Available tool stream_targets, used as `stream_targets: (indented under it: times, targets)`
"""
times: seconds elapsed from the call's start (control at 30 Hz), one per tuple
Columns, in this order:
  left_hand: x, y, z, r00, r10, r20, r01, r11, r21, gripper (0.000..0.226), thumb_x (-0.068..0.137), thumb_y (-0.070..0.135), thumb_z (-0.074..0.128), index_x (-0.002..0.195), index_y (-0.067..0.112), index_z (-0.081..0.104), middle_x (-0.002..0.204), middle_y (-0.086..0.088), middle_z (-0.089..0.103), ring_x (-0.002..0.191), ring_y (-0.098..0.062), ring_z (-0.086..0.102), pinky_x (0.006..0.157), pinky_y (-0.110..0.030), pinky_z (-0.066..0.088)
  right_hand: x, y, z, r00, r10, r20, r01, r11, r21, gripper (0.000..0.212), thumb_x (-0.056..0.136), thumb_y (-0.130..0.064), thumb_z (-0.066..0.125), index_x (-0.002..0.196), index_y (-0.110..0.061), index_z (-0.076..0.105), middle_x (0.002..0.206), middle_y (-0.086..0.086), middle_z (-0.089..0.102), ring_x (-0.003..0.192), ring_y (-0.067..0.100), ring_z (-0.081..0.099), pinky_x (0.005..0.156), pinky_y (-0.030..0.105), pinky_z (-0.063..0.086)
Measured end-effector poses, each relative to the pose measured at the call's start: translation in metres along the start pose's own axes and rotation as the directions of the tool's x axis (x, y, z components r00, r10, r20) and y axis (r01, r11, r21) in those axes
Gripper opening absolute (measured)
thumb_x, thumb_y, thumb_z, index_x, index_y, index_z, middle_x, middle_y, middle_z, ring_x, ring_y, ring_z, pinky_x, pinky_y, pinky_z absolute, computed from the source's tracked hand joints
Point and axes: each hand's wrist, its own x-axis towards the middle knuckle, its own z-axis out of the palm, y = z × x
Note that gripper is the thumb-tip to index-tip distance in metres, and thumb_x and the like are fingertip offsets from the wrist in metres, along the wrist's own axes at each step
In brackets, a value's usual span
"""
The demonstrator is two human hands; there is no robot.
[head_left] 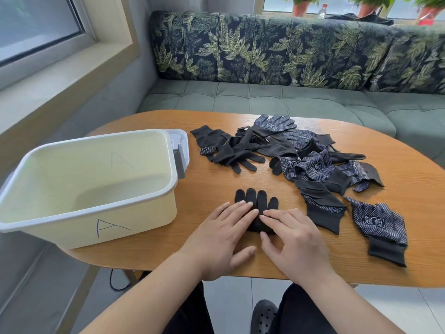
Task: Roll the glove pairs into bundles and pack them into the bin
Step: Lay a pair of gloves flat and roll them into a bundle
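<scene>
We press black glove [256,197] flat on bench [409,189], front centre, tips pointing away. Our left hand [224,239] and right hand [293,242] lie on its cuff end, fingers [243,210] outstretched, gripping nothing. Cream bin [144,213] marked A stands left. Loose glove pile [289,150] lies behind, right.

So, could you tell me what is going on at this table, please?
A person has a black glove lying flat on the table and presses it with the left hand and right hand, apparently about to roll it. The bin beside it holds nothing yet. The other gloves lie in a loose pile to the right, none rolled.
</scene>
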Motion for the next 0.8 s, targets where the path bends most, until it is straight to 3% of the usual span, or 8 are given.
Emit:
stream_targets:
  times: [0.13, 0.3, 0.53, 0.7, 0.8]
  targets:
    - [-0.002, 0.002, -0.004, 0.994, -0.078, -0.080, 0.072, 0.995, -0.075, 0.070, 0.108, 0.059, 0.039, 0.168, 0.024, 0.029, 0.176, 0.009, 0.023, 0.164, -0.010, 0.006, 0.134, -0.039, 0.012, 0.002, 0.001, -0.005, 0.999, 0.021, 0.036, -0.022, 0.999, 0.026, 0.035, 0.088, -0.032, 0.076, 0.122, -0.023, 0.078, 0.126, -0.012, 0.071, 0.115, 0.017, 0.064, 0.096, 0.041, 0.054]
    - [-0.002, -0.003, -0.006, 0.972, -0.122, -0.202, 0.085, 0.979, -0.184, 0.047, 0.105, 0.041, 0.059, 0.148, 0.023, 0.058, 0.148, 0.010, 0.051, 0.142, -0.015, 0.043, 0.118, -0.039, 0.041, 0.004, 0.003, -0.005, 0.997, 0.059, 0.054, -0.063, 0.995, 0.075, 0.036, 0.086, -0.025, 0.079, 0.122, -0.024, 0.078, 0.124, -0.015, 0.070, 0.115, 0.016, 0.062, 0.098, 0.040, 0.054]
    - [-0.004, -0.006, -0.015, 0.948, -0.222, -0.227, 0.131, 0.924, -0.359, 0.034, 0.106, 0.040, 0.062, 0.139, 0.031, 0.062, 0.126, 0.017, 0.064, 0.121, -0.005, 0.055, 0.103, -0.033, 0.049, 0.006, 0.002, -0.012, 0.987, 0.155, 0.045, -0.161, 0.961, 0.223, 0.030, 0.090, -0.020, 0.081, 0.120, -0.026, 0.078, 0.106, -0.027, 0.069, 0.103, 0.007, 0.061, 0.086, 0.035, 0.057]
    - [-0.008, -0.005, -0.017, 0.935, -0.307, -0.179, 0.196, 0.865, -0.461, 0.032, 0.106, 0.049, 0.057, 0.137, 0.040, 0.059, 0.119, 0.018, 0.064, 0.111, -0.002, 0.058, 0.097, -0.031, 0.051, 0.008, 0.001, -0.020, 0.980, 0.190, 0.052, -0.197, 0.933, 0.301, 0.022, 0.095, -0.028, 0.072, 0.115, -0.031, 0.079, 0.102, -0.044, 0.055, 0.087, 0.003, 0.057, 0.078, 0.015, 0.044]
    - [-0.004, -0.005, -0.016, 0.919, -0.337, -0.203, 0.220, 0.868, -0.444, 0.030, 0.107, 0.046, 0.057, 0.134, 0.036, 0.060, 0.119, 0.016, 0.063, 0.114, -0.002, 0.055, 0.098, -0.031, 0.051, 0.010, 0.002, -0.016, 0.975, 0.216, 0.043, -0.219, 0.933, 0.284, 0.019, 0.100, -0.028, 0.072, 0.119, -0.030, 0.076, 0.100, -0.030, 0.060, 0.088, 0.008, 0.057, 0.078, 0.023, 0.048]
